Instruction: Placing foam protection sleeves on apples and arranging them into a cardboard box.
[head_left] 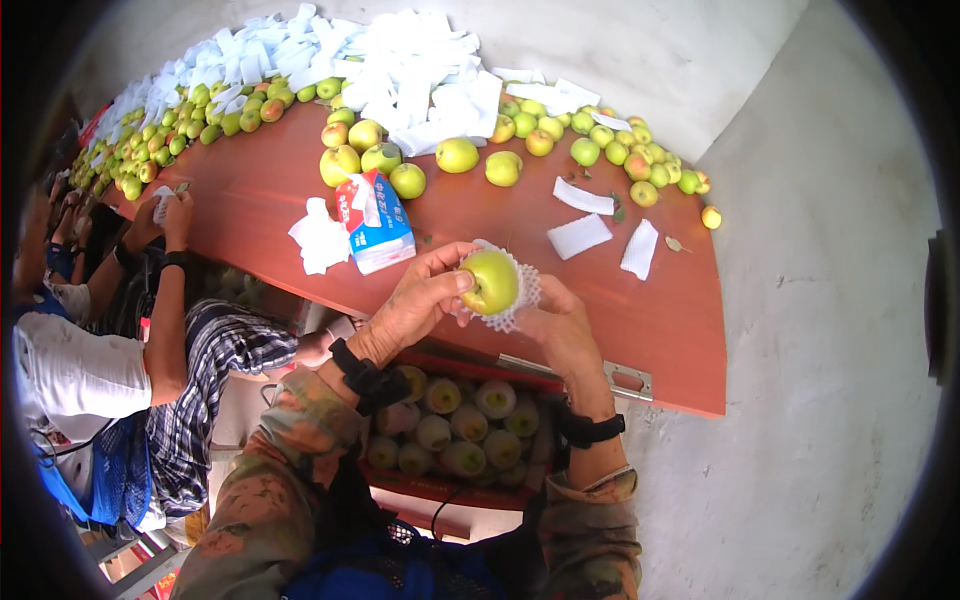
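Observation:
A yellow-green apple is held up over the table's near edge. Thumb and fingers of my left hand grip it from the left. A white foam net sleeve lies around its right and lower side, leaving the front bare. My right hand pinches the net's edge, its fingertips partly hidden behind the mesh. Beneath my hands, a red box holds several apples, most of them in pale net sleeves.
On the red-brown table lie loose apples, a pile of flattened white sleeves, stray sleeves, and a tissue pack with crumpled tissue. A co-worker's hands hold a white sleeve at left. A grey wall stands right.

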